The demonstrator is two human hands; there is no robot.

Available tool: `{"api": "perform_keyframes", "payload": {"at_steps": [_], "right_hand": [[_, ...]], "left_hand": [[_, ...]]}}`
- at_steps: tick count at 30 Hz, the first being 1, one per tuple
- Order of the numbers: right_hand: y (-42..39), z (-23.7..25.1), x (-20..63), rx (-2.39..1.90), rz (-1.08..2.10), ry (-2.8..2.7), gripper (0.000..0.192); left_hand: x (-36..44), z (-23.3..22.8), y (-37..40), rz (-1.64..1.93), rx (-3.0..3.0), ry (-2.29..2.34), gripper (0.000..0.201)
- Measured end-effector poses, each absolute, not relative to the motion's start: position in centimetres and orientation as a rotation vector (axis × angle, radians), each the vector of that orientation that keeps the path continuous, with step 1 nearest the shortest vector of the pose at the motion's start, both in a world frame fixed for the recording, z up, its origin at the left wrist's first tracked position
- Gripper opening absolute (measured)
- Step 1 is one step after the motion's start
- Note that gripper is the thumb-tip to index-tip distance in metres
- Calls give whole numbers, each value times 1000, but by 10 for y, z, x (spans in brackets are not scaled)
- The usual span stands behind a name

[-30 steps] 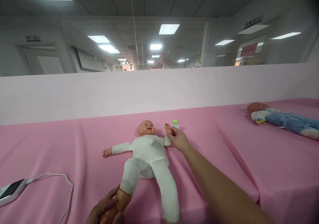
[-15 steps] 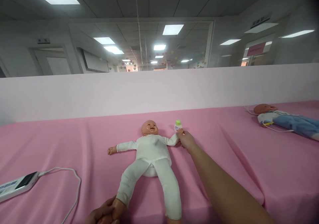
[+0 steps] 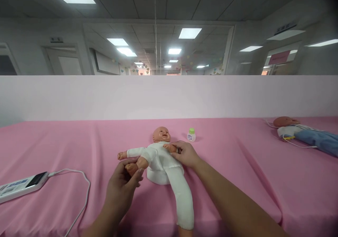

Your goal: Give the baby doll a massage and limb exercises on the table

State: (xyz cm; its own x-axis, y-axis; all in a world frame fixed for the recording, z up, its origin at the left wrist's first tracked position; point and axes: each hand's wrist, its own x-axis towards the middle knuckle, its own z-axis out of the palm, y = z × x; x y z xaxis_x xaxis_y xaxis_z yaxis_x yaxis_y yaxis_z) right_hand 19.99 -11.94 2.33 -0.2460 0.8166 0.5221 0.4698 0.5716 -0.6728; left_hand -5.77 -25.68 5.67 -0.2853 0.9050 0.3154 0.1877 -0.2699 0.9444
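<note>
While the plastic baby doll in white cotton clothes (image 3: 161, 158) lies face-up on the pink cloth-covered table (image 3: 237, 166), the left hand (image 3: 124, 182) clasps its raised foot. The right hand (image 3: 185, 153) pins the doll's arm across its chest (a small green-capped bottle (image 3: 191, 135) stands just beyond).

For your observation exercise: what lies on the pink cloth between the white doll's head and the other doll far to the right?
In the head view, a small green-capped bottle stands near the white doll; the rest, up to the blue-trousered doll, is bare pink cloth.
</note>
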Motion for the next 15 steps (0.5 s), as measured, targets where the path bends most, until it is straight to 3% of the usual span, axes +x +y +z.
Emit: {"api": "perform_keyframes", "payload": {"at_steps": [7, 15], "right_hand": [[-122, 28, 197, -1072, 215, -2119, 33], [-105, 14, 216, -1167, 654, -1676, 40]], "left_hand": [[-33, 46, -222, 1578, 1379, 1418, 50], [-74, 30, -279, 1609, 1334, 1446, 61]]}}
